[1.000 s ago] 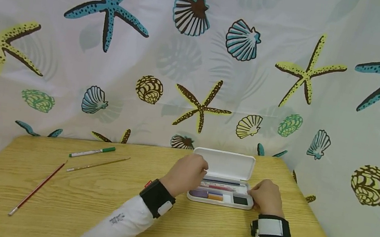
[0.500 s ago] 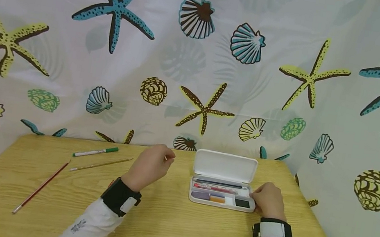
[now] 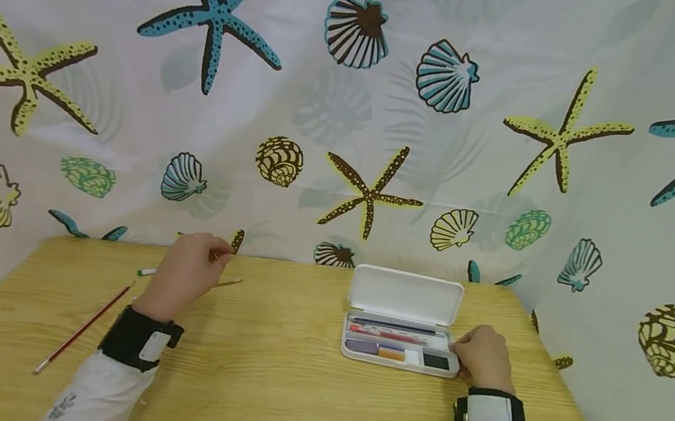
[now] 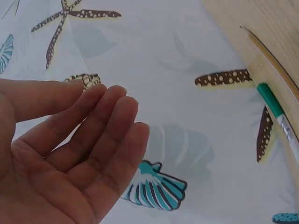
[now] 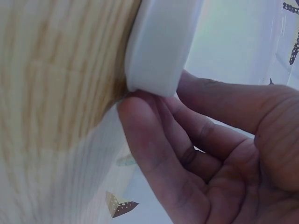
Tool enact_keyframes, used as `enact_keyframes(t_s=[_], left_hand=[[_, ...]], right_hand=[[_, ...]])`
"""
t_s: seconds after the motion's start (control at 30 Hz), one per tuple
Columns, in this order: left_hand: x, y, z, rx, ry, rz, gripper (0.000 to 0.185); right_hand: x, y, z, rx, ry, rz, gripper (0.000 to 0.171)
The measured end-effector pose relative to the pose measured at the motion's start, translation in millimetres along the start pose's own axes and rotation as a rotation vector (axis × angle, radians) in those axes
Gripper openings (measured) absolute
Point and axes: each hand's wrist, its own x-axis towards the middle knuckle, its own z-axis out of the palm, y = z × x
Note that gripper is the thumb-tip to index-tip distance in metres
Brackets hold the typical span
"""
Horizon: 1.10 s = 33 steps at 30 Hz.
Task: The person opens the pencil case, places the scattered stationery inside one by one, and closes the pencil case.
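My left hand (image 3: 185, 273), fingers loose and empty, hovers left of centre; a careless sweep could roll the green pen (image 4: 275, 114) off the desk (image 3: 282, 393). My right hand (image 3: 480, 356) pinches the pencil case (image 3: 402, 324).

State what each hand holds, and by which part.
Left hand holds nothing. Right hand grips the white pencil case at its right end.

The left hand (image 4: 70, 154) fills the lower left of the view, palm open, with the fingers (image 4: 110, 121) relaxed and close together; it holds nothing. At the right edge lies the wooden table (image 4: 261, 18), and on it a green-capped pen (image 4: 278, 116) beside a thin wooden brush (image 4: 271, 60). Behind hangs a curtain (image 4: 187, 102) printed with shells and starfish.
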Motion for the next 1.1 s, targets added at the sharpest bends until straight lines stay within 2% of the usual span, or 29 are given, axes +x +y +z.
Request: enact_keyframes(t_s=[0.23, 0.43, 0.63, 0.83, 1.1], left_hand=[[-4.7, -28.6, -29.6, -0.004, 0.045, -0.073, 0.020], [-6.2, -42.6, -42.5, 0.013, 0.069, -0.096, 0.021], [-8.5, -57.2, -46.5, 0.032, 0.086, -0.117, 0.020], [-9.9, -69.5, -46.0, 0.045, 0.061, -0.134, 0.021], [-11.0, -74.5, -43.0, 0.050, 0.042, -0.157, 0.023]], right_hand=[[-1.1, -1.4, 0.2, 0.002, -0.009, 0.009, 0.019], [-1.0, -1.2, -0.4, -0.005, -0.009, 0.006, 0.020], [-1.1, -1.4, -0.7, 0.003, -0.006, 0.008, 0.021], [-2.5, -3.0, -1.5, 0.002, -0.016, 0.020, 0.022], [-4.0, -3.5, -2.6, 0.009, -0.018, 0.024, 0.023]])
